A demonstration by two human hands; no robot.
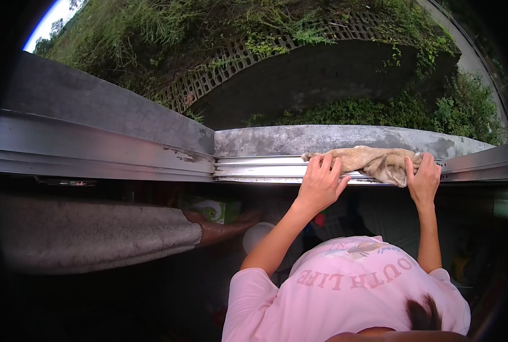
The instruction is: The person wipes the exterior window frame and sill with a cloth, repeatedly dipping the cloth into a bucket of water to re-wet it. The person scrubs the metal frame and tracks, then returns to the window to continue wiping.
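A damp-looking brown cloth (360,160) lies bunched lengthwise over the metal window track (260,167) at the bottom of the window opening. My left hand (322,181) grips the cloth near its left end, fingers over the top and thumb apart on the near side. At the other end, my right hand (424,177) holds the cloth close to the right window jamb. One fold of the cloth hangs over the near edge of the track between my hands. The fingertips of both hands are partly hidden behind the cloth.
The concrete outer sill (254,143) runs beyond the track. Metal frames stand at left (87,147) and right (480,164). Outside, a drop leads to a retaining wall (322,81) with plants. Indoors at left are a grey patterned cover (100,235) and a green box (213,209).
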